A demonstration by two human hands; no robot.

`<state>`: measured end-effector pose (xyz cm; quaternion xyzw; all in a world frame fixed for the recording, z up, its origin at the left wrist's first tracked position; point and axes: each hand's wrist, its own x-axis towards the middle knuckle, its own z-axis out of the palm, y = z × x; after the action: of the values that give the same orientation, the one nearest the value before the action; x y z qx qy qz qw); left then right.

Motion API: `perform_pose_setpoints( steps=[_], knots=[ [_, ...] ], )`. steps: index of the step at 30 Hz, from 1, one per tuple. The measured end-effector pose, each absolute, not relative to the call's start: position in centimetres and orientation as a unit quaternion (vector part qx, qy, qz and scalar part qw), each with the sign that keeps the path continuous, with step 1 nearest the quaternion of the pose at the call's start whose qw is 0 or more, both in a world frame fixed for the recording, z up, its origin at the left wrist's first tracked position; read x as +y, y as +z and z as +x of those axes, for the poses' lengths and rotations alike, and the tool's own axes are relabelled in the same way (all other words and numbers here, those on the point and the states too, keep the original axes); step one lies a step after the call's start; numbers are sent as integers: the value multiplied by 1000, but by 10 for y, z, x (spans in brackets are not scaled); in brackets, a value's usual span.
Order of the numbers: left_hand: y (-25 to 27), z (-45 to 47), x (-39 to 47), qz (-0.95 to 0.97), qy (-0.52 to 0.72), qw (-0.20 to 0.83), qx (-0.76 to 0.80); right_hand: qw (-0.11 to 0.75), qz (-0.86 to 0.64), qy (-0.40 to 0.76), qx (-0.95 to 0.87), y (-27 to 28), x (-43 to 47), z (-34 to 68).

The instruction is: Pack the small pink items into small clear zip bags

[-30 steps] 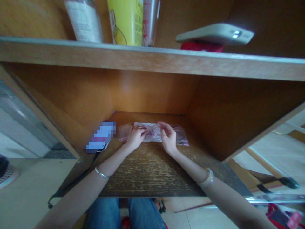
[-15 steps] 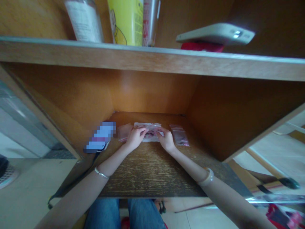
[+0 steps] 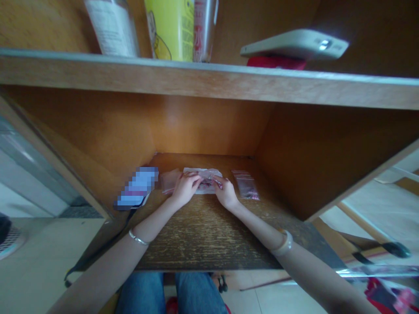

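A white sheet (image 3: 206, 191) lies on the wooden desk surface with small dark pink pieces (image 3: 205, 183) on it, too small to make out. Over it, a small clear plastic bag (image 3: 207, 173) stretches between my two hands. My left hand (image 3: 186, 188) is closed, thumb and fingers pinching the bag's left side. From the right, my right hand (image 3: 225, 192) pinches at the bag's other side, fingertips close to the pieces. Flat clear bags (image 3: 168, 181) lie left of my left hand. Right of my right hand are clear zip bags (image 3: 245, 185) with pinkish contents.
A phone-like blurred device (image 3: 137, 189) with a dark strap (image 3: 98, 248) lies at the left. Overhead runs a shelf edge (image 3: 209, 80) carrying a bottle (image 3: 113, 28), a yellow container (image 3: 170, 30), a can (image 3: 203, 32) and a pale phone (image 3: 294, 43). Side walls enclose the desk.
My right hand has shifted slightly left, bringing its fingertips closer to my left hand over the sheet. My left hand stays nearly in place.
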<state>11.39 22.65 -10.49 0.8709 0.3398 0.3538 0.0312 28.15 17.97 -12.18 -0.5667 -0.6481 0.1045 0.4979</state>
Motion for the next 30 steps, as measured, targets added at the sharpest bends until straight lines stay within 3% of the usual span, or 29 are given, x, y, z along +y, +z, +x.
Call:
perform_pose_setpoints(
  steps=[14,30],
  knots=[
    [-111,118,230,815,450,100,350,569,-565,145,-580,-121,182,280],
    [-109,119,229,760,507,268,307,609,-507,234,-564,-104,172,273]
  ],
)
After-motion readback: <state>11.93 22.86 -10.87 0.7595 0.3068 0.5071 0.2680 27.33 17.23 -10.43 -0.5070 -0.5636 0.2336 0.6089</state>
